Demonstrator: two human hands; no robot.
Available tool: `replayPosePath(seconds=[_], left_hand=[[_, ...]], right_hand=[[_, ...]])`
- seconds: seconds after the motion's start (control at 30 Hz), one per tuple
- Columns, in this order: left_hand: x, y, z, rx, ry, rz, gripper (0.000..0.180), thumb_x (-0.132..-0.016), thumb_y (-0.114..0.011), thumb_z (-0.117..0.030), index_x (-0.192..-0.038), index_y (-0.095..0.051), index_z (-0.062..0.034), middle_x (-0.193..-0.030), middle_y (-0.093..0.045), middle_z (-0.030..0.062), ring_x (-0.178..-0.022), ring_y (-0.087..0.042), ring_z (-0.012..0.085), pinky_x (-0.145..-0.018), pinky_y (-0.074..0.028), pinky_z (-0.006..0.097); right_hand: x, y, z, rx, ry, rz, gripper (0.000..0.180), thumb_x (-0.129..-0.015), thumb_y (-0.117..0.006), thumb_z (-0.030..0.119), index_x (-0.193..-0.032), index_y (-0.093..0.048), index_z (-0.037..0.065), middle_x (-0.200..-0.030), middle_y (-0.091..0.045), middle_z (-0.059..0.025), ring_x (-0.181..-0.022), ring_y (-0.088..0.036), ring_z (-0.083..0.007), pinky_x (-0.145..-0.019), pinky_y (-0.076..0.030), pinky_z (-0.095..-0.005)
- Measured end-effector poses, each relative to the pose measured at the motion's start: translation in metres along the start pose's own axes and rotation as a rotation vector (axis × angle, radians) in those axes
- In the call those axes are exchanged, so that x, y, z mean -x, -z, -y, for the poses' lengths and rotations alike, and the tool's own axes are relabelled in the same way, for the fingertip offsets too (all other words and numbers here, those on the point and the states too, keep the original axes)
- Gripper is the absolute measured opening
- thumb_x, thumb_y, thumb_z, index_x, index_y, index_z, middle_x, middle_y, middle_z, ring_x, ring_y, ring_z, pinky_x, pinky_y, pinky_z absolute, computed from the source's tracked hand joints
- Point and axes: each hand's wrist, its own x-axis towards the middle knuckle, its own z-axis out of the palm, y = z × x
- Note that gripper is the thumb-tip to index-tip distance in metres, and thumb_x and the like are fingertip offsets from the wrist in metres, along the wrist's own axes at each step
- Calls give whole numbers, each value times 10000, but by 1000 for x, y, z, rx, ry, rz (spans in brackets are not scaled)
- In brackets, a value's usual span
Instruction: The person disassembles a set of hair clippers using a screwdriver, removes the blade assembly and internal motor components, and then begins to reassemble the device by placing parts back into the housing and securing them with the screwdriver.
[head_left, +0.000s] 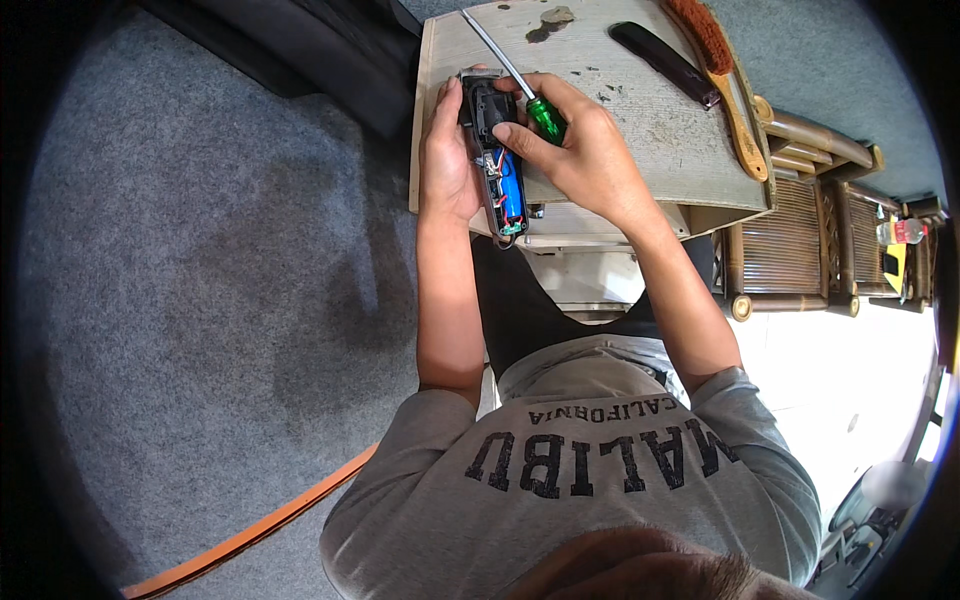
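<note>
An opened hair clipper is held over the near left part of the small wooden table, its metal blade end pointing away from me. Its exposed lower half shows a blue cylindrical battery, red wires and a small green board. My left hand is closed along the clipper's left side. In my right hand a screwdriver with a green handle is tucked, its shaft slanting up to the far left. That hand's thumb and fingertips also touch the clipper's black upper part.
A long dark housing cover lies on the table beside a wooden-handled brush with brown bristles. Dark hair-like debris and a stain mark the tabletop. Bamboo furniture stands at the right, with a bottle on it. Grey carpet spreads left.
</note>
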Motion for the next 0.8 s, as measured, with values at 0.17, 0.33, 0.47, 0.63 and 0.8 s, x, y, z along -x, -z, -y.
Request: replayPosePath(seconds=[0.17, 0.33, 0.47, 0.63, 0.8], left_hand=[[-1, 7, -1, 47, 29, 124, 421, -1135, -426, -431, -1345, -559, -91, -1146, -672, 115, -965, -706, 245, -837, -610, 385], [-1, 4, 1, 35, 36, 67, 433, -1140, -407, -418, -1370, -551, -81, -1160, -679, 156, -980, -708, 240, -836, -601, 361], [0, 5, -2, 45, 15, 87, 439, -1138, -405, -409, -1357, -578, -70, -1184, -707, 164, -1031, -700, 223, -884, -582, 356], [-2, 10, -3, -11, -57, -20, 465, -1130, -410, -388, -1286, -628, -8, -1168, -725, 151, -1065, -703, 226, -957, -567, 363], [-7, 16, 0, 104, -10, 21, 483, -1125, -409, -375, -1310, -604, 27, -1191, -707, 178, -1130, -687, 285, -1001, -566, 407]], right_hand=[[-1, 1, 1, 18, -120, 30, 492, -910, -842, 199, -1341, -650, 59, -910, -675, -47, -818, -582, -118, -764, -519, -296], [-3, -5, -9, -4, -73, -45, 494, -957, -805, 195, -1369, -596, 20, -944, -689, -35, -828, -593, -67, -744, -517, -257], [-4, -9, -19, -148, -96, -97, 524, -940, -792, 285, -1305, -577, -24, -965, -764, -178, -883, -762, -294, -800, -574, -398], [-6, 1, 1, -103, -312, -15, 427, -938, -798, 301, -1167, -645, -25, -895, -784, -177, -850, -789, -295, -788, -593, -385], [-4, -2, 5, 12, -207, -16, 468, -970, -777, 405, -1127, -706, -30, -611, -632, -50, -541, -603, -95, -490, -442, -296]])
